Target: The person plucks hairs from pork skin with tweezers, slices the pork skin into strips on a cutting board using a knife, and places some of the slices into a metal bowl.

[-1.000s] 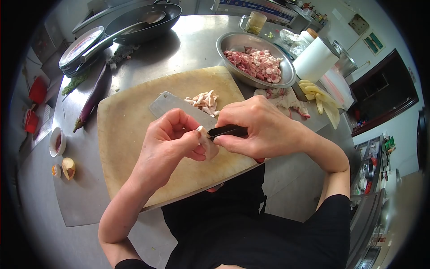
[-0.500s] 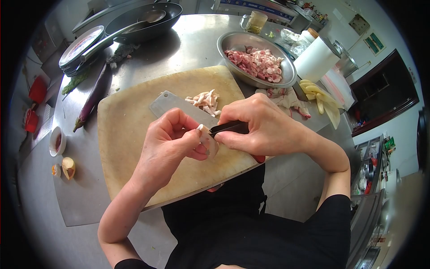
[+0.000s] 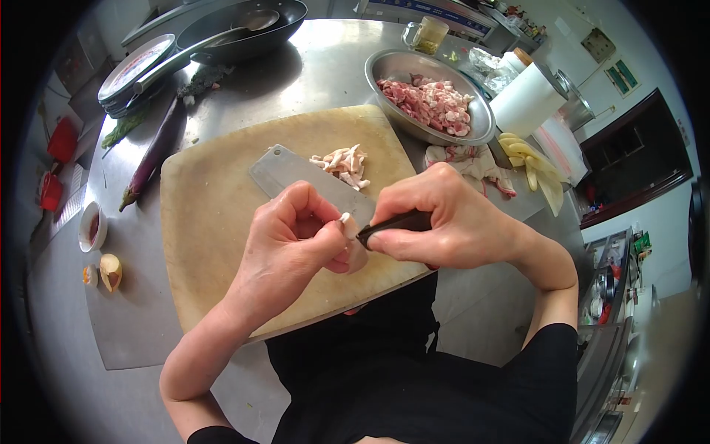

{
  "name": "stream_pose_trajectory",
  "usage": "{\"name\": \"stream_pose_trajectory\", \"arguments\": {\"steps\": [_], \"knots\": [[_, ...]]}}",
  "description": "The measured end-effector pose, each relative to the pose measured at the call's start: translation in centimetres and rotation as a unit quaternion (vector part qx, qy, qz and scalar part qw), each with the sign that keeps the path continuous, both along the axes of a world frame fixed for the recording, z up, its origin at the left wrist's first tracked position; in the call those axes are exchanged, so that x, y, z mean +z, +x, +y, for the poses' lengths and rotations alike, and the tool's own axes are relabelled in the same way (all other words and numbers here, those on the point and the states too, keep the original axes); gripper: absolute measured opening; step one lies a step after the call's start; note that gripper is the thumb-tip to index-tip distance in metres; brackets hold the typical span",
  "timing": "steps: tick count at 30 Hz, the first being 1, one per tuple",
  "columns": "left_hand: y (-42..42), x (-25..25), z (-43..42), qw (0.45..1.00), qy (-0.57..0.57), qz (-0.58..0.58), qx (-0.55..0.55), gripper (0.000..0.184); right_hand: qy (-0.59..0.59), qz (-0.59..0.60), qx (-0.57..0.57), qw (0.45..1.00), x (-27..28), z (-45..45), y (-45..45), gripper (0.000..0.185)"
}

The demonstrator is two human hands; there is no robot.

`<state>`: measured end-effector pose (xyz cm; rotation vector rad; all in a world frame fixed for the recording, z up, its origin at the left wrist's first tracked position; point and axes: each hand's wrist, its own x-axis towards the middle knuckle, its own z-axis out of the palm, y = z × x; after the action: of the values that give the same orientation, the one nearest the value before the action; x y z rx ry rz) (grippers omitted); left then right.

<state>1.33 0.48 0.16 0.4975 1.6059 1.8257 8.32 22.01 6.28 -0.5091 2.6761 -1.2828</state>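
My left hand [image 3: 288, 233] is closed in a pinch around a soft, whitish piece of food [image 3: 358, 257], whose exact kind I cannot make out. Close on its right, my right hand [image 3: 462, 222] grips a small tool by its black handle [image 3: 410, 221]. The tool's dark tip is beside the piece; whether they touch I cannot tell. Beneath both hands is a worn cutting board [image 3: 211, 229]. A cleaver [image 3: 296, 172] lies flat on it, its handle end hidden by my right hand. Beyond the blade sits a small pile of pale strips [image 3: 344, 163].
A steel bowl of chopped raw meat [image 3: 429, 107] stands behind the board, with a crumpled cloth [image 3: 473, 164] and pale slices [image 3: 532, 163] at right. Leftward are an eggplant [image 3: 155, 152], stacked plates [image 3: 137, 70], a wok [image 3: 222, 44] and a small sauce bowl [image 3: 93, 226].
Both hands have shifted slightly right and down in view. The black-handled tool has turned a little, and its tip has drawn slightly away from the whitish piece.
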Motion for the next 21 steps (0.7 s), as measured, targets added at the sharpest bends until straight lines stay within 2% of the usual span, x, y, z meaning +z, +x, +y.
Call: {"name": "stream_pose_trajectory", "arguments": {"steps": [4,7,13,21], "knots": [[-0.1,0.2,0.0,1.000,0.012,-0.020,-0.002,0.008,-0.004,0.008,0.018,1.000,0.2,-0.2,0.7,0.010],[-0.3,0.2,-0.2,0.997,0.033,-0.058,-0.028,0.008,0.075,0.082,-0.010,0.994,-0.1,0.3,0.6,0.014],[-0.6,0.1,-0.2,0.991,0.067,-0.109,-0.041,0.014,0.105,0.073,-0.034,0.991,-0.7,0.7,0.1,0.017],[-0.4,-0.8,0.2,0.992,0.081,-0.077,-0.057,0.018,0.117,0.064,-0.032,0.991,-0.8,0.4,0.2,0.017]]}}
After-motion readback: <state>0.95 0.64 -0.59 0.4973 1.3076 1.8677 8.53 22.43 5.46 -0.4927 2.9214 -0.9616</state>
